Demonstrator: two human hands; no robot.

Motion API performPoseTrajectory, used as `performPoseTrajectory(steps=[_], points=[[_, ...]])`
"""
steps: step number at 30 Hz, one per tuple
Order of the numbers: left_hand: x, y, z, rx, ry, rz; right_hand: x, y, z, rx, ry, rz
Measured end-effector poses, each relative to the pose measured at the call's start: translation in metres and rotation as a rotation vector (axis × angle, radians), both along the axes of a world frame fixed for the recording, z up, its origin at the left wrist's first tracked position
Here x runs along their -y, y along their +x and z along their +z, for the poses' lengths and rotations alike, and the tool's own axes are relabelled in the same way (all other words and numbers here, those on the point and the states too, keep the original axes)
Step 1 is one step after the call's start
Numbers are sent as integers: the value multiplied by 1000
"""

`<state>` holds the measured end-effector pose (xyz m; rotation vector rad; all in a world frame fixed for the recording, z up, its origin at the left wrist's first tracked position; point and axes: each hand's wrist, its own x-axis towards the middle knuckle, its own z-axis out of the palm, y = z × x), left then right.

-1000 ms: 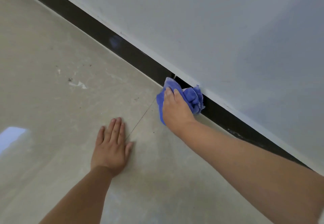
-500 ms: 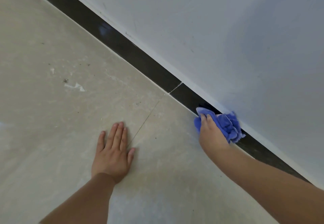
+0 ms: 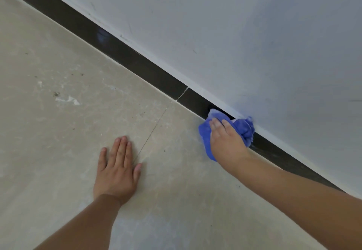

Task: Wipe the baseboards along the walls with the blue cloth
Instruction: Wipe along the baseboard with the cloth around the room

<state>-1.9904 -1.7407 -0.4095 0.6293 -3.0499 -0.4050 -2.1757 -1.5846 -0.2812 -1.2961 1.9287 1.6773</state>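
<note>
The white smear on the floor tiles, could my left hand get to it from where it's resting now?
Probably yes. The left hand lies flat on the floor, holding nothing, and only bare tile lies between it and the white smear.

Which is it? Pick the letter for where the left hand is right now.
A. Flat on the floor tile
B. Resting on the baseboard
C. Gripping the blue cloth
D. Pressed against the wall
A: the left hand lies palm-down with fingers straight on the beige floor tile, apart from the blue cloth.
</note>
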Motion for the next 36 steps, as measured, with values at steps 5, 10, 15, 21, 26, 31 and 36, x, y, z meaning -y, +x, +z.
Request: performPoseTrajectory(steps=[5,10,15,21,26,31,36], points=[[0,-2,3,38,-56,-39,-47,-6,-4,24,-78,-182],[-1,-2,5,25,-100,-51,-110,6,6,5,22,-397],[-1,0,4,-1,-105,-82,-146,16,24,-42,40,-517],[-15,-32,13,-189,-186,-294,-121,21,15,22,-61,-318],[-60,-59,15,-175,-219,-431,-72,6,-18,-77,-70,8],[-86,-61,19,-148,-195,-512,-99,0,-28,-101,1,21],[-95,-57,16,-112,-193,-574,-176,1,-17,-77,115,-79]])
